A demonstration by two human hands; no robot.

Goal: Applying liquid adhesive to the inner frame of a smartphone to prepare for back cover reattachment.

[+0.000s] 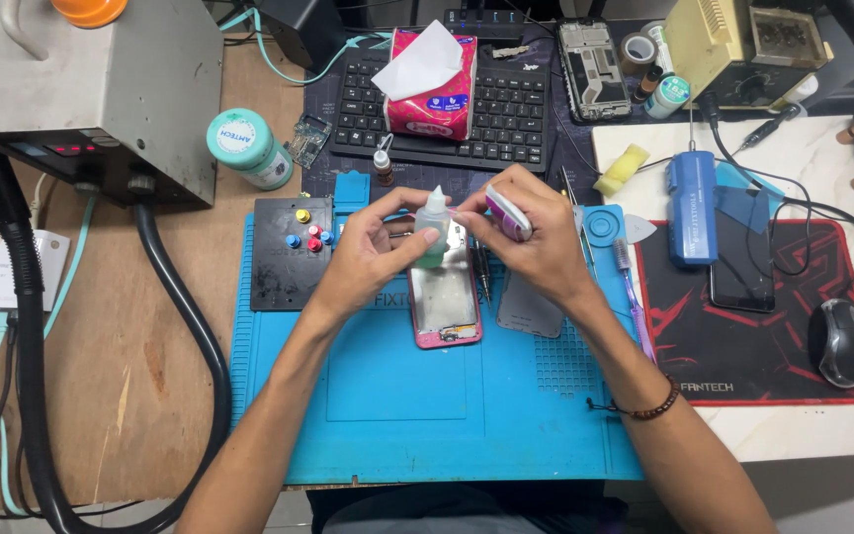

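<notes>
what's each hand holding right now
Left hand: fingers closed on a small clear plastic dropper bottle with a white nozzle.
Right hand: fingers closed on a small pink and white flat object; what it is cannot be told.

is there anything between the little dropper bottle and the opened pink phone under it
Nothing visible. The left hand holds the dropper bottle right over the pink phone; the right hand, holding a small pink tool, sits beside it.

blue mat [397,405] | pink phone frame [444,339] | red-black mouse pad [763,356] | pink tissue pack [434,99]
</notes>
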